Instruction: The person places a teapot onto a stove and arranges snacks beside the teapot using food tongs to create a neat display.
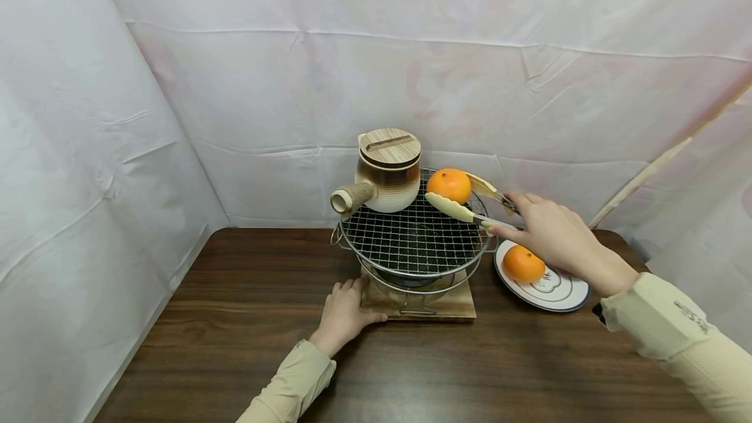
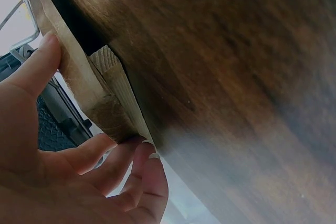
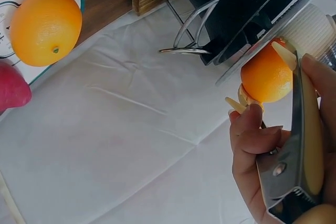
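My right hand grips a pair of metal tongs with cream tips. An orange lies between the tips at the right rear of the round wire grill rack, beside the lidded pot. With thumb and fingers, my left hand holds the front left corner of the wooden base board under the grill. In the left wrist view the thumb presses the board's edge and the fingers curl at its corner.
A brown and white pot with a wooden lid stands at the rack's back left, its handle pointing front left. To the right, a white plate bears a second orange and a pinkish-red thing. White cloth hangs behind the table.
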{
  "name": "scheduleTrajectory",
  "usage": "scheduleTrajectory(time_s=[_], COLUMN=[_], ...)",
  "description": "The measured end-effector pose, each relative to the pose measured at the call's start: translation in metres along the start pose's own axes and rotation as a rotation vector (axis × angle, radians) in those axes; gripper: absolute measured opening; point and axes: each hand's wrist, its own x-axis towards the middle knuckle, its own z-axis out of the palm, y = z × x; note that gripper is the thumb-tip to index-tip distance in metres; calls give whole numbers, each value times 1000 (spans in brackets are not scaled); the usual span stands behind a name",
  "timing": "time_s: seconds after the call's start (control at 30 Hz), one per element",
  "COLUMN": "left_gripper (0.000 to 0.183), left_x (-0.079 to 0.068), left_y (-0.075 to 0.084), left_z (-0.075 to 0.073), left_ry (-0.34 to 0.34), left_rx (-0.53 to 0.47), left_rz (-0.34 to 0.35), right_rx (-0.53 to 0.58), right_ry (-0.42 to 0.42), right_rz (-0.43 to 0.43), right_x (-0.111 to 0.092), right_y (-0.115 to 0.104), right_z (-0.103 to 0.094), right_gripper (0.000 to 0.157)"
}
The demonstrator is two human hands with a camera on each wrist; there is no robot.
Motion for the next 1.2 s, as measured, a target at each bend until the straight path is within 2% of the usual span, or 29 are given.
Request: scheduleTrajectory(time_s=[0.23, 0.57, 1.2], left_gripper=[90, 89, 90], left_x=[0, 0, 0], left_y=[-1, -1, -2], left_z=[1, 0, 1], left_ry=[-4, -5, -5], left_rx=[1, -9, -5], left_rz=[-6, -10, -9], right_rx=[6, 15, 37], right_ry=[-14, -13, -21], right_rz=[10, 13, 19], right_x=[4, 8, 11], right_y=[-2, -4, -3], right_z=[1, 3, 6], right_gripper=[91, 84, 86])
